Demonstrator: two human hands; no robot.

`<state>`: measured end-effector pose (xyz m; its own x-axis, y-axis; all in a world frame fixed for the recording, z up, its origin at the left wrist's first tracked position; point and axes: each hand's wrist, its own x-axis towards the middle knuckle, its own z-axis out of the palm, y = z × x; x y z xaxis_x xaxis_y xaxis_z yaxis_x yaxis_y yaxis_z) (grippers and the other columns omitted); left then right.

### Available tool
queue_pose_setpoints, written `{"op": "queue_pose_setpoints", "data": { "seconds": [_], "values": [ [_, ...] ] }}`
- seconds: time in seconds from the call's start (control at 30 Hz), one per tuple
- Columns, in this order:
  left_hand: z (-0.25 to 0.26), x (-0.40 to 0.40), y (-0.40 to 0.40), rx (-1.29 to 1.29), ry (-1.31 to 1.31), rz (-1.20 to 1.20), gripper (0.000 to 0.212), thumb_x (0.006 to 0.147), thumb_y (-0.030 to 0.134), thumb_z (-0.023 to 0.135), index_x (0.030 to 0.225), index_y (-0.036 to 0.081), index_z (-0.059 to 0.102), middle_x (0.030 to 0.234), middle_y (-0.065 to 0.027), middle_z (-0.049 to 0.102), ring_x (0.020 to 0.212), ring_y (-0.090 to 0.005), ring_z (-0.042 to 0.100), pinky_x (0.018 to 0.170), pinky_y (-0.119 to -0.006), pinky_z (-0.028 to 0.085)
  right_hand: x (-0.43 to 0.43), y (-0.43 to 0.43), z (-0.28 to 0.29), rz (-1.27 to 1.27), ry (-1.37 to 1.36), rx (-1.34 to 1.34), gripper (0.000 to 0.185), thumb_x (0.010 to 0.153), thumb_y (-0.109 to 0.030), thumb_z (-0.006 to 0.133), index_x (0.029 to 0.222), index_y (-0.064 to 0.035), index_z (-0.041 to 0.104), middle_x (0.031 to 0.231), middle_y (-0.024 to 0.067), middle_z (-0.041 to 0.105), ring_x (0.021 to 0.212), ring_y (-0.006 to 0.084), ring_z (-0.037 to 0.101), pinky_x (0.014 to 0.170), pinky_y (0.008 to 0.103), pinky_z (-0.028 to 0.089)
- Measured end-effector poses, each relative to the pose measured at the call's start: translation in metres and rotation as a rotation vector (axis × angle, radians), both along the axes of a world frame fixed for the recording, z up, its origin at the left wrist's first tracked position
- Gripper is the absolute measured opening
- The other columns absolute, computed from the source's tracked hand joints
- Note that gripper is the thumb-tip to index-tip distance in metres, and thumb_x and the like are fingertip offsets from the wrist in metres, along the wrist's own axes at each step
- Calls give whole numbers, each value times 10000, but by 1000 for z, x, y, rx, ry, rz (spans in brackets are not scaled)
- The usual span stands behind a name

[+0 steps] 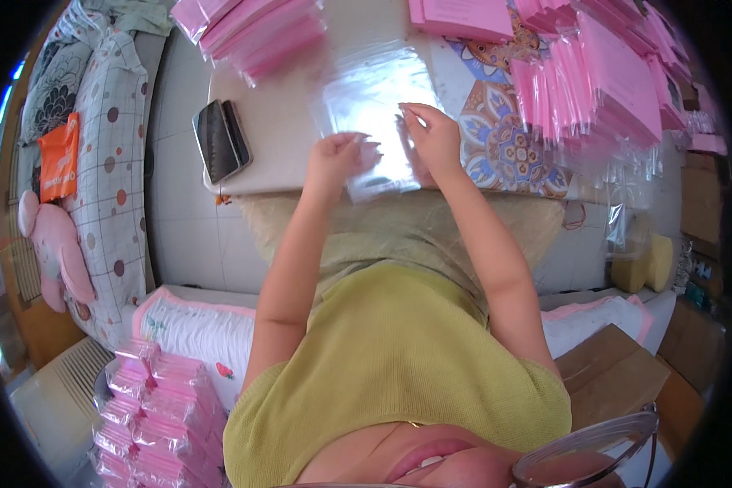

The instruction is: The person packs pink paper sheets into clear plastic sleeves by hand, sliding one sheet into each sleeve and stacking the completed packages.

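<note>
Shiny clear plastic bags (378, 79) lie in a flat, overlapping pile on the table in front of me. My left hand (335, 160) is at the left side of the near bag, its fingertips pinched on the film. Across from it, my right hand (434, 137) has thumb and forefinger pinched together over the bag's right side. The film between the hands is blurred, and its near end reaches the table's front edge. Strong glare hides where one bag layer ends and another begins.
Two phones (222, 141) lie at the table's left. Bagged pink packets are stacked at the back left (256, 30) and right (610, 79). A patterned mat (512, 140) lies under the right side. More pink packets (165, 421) are piled behind me at left; a cardboard box (610, 372) sits at right.
</note>
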<state>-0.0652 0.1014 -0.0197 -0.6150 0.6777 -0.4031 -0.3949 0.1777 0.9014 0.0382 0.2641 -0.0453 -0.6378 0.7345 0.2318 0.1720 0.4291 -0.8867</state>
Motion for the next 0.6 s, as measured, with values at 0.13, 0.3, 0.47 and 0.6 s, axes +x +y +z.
{"op": "queue_pose_setpoints", "data": {
  "seconds": [0.13,0.3,0.47,0.6],
  "values": [
    [-15,8,-12,69,-251,105,168,954,97,508,1008,-52,561,992,-174,654,843,-229,650,689,-341,554,-20,67,20,-92,-52,558,355,793,-157,642,1133,-64,599,1160,114,610,1140,292,532,988,414,395],
    [-7,16,-18,-59,-266,183,116,943,62,515,985,-42,545,993,-175,644,817,-229,643,721,-347,559,-63,176,35,-360,-690,1164,632,842,-388,615,1356,-84,410,1406,122,416,1308,298,387,1057,579,255],
    [-3,16,-15,50,-402,164,144,931,52,533,1025,-53,559,980,-161,644,858,-206,645,778,-335,563,-70,233,0,-144,-811,1183,547,864,-260,564,1363,-92,411,1409,104,434,1290,291,421,1051,499,314],
    [-24,9,-19,45,-395,182,159,927,51,538,1031,-66,567,1035,-198,641,887,-233,657,786,-341,563,-63,190,18,-97,-713,1232,524,858,-104,500,1373,-98,406,1392,97,460,1238,283,483,1019,420,382]
  ]
}}
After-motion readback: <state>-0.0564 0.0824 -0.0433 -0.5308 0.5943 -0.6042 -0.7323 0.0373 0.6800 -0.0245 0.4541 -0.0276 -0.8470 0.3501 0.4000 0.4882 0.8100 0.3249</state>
